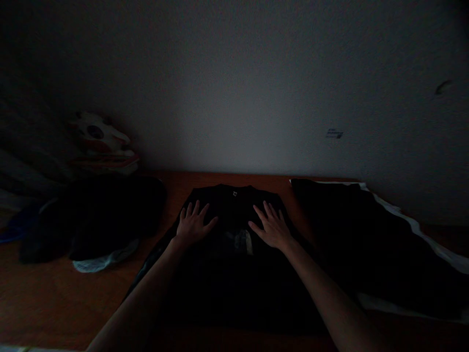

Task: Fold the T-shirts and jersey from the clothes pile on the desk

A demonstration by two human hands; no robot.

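A black shirt (234, 283) lies spread on the wooden surface in front of me, its neckline toward the wall. Near the collar shows a small light mark, and a dim print with a pale patch sits on the chest. My left hand (193, 224) rests flat on the shirt's upper left, fingers spread. On the upper right, my right hand (271, 226) lies the same way, palm down with fingers apart. Neither hand grips the cloth. Dim light hides most of the shirt's folds and lower edge.
Dark clothes (117, 215) are heaped at left, with a pale cloth (106, 259) under them and something blue (22, 225) beside. To the right lie more dark garments (366, 234) over white cloth. A plush toy (100, 134) sits at the back left by the wall (234, 98).
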